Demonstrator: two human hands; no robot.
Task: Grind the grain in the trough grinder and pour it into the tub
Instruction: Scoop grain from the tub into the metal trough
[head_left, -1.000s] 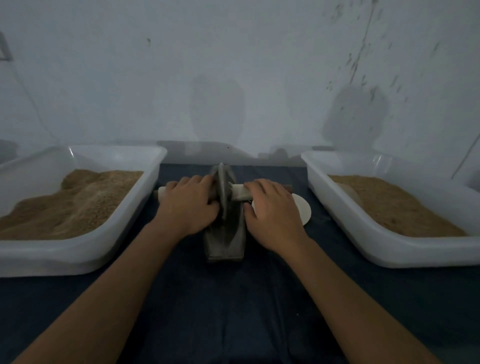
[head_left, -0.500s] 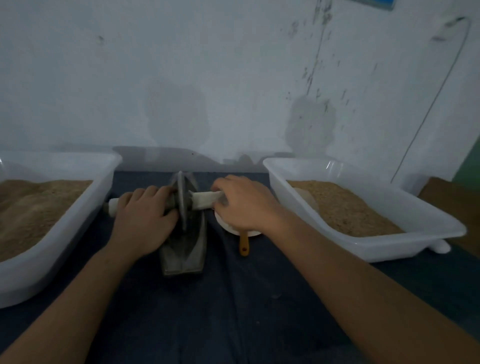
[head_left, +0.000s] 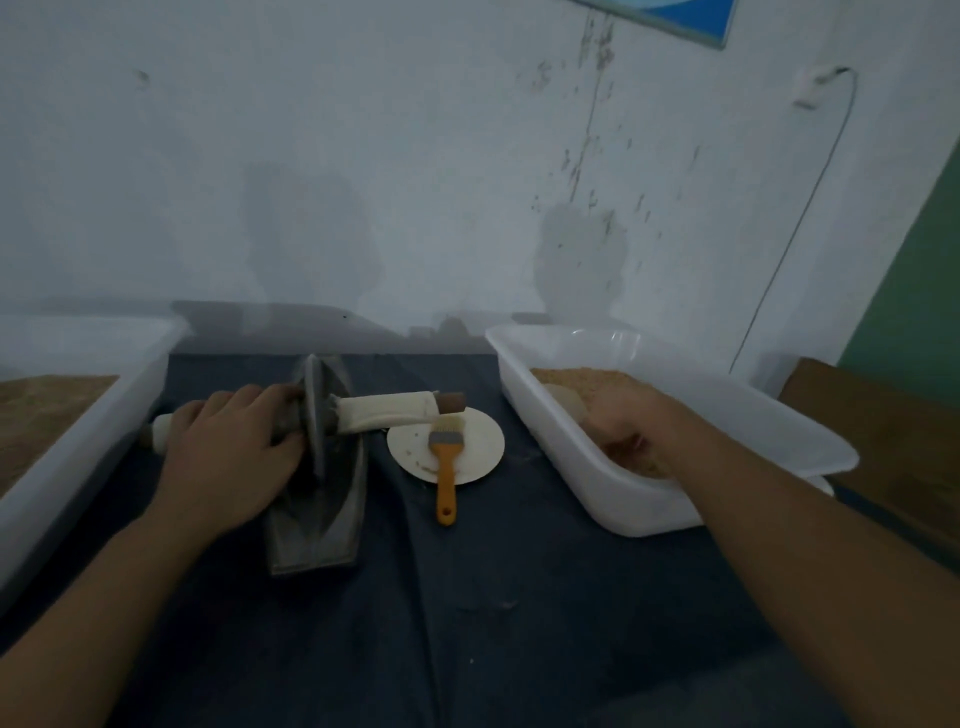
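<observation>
At lower centre of the frame, the left hand (head_left: 236, 452) has its grip curled round the roller handle (head_left: 161, 427) of the trough grinder (head_left: 324, 499) on the tabletop (head_left: 467, 623). Farther right, the right hand (head_left: 631, 423) reaches into the right tub (head_left: 644, 499) of grain (head_left: 597, 376); whether its grip holds anything cannot be told. A brush (head_left: 445, 467) lies across a plate (head_left: 478, 447) between them.

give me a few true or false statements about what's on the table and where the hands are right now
1. The left hand grips the grinder wheel's handle. True.
2. The right hand holds the brush. False: it reaches into the right tub, down in the grain.
3. The brush lies across the round plate. True.
4. The grinder wheel lies flat on the cloth. False: it stands on edge in the trough.
</observation>
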